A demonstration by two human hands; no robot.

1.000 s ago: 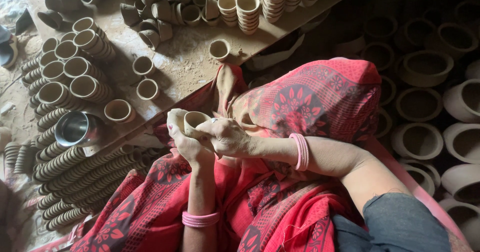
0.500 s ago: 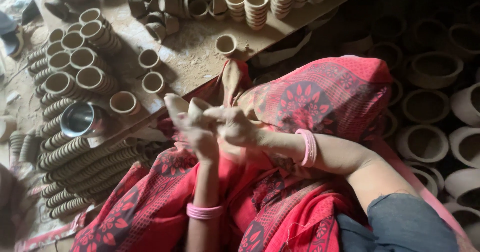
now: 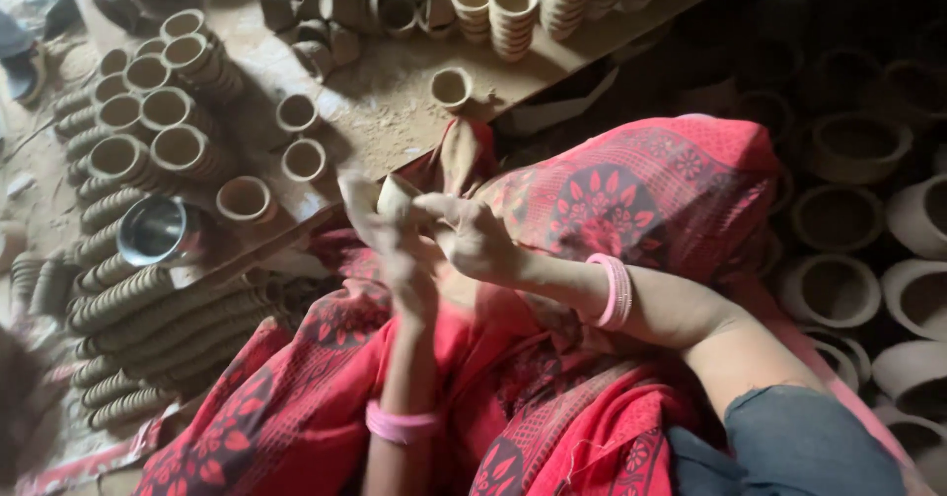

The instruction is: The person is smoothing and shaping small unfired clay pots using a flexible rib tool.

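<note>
Two hands meet over the lap on one small unfired clay cup (image 3: 398, 196), pale grey-brown and thin-walled. The left hand (image 3: 380, 228) is curled around the cup from below and behind, fingers closed on its wall, which steadies the soft piece. The right hand (image 3: 472, 235) closes on the near side, thumb and fingertips pinched at the rim; this grip appears suited to turning or smoothing the edge. Each wrist carries pink bangles, and a red patterned cloth (image 3: 631, 200) covers the lap beneath both hands.

Beyond the hands lies a dusty wooden worktop (image 3: 395, 111). Loose single clay cups (image 3: 304, 159) stand just past the left hand, mouths up, within easy reach. Further left, long nested rows of cups (image 3: 138, 299) lie on their sides, a compact way to store them. A shiny metal bowl (image 3: 153, 230) sits among those rows. To the right of the right hand, larger clay pots (image 3: 838, 215) stand upright on the floor.
</note>
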